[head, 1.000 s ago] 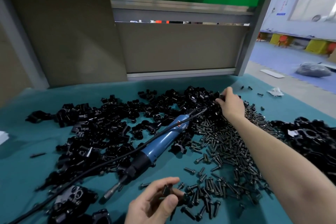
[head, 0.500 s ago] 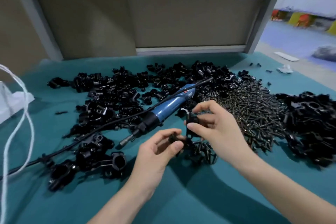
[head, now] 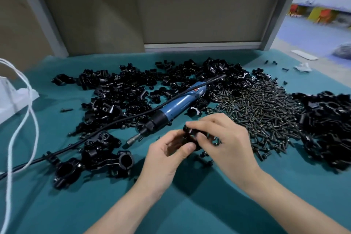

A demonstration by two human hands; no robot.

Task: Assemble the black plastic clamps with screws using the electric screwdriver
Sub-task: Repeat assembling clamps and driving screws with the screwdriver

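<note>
Both my hands meet over the teal cloth-covered table, closed together on one small black plastic clamp piece. My left hand curls round it from below, the thumb pressed up against its near side. My right hand pinches its top between fingertips and thumb. The piece is mostly hidden by my fingers, so I cannot tell whether a screw sits in it. The blue electric screwdriver with the black collar lies flat on the cloth just beyond my hands. Its metal bit points towards the near left and neither hand touches it. Its black cable runs off to the left edge. Behind the tool sprawls a wide heap of loose black plastic clamp parts. To its right is a dense pile of dark metal screws, a few of them scattered under my right hand. A second heap of black clamp pieces sits at the far right. Near my left forearm lies a small cluster of larger black ring-shaped clamps. A white cord loops down the left side.
</note>
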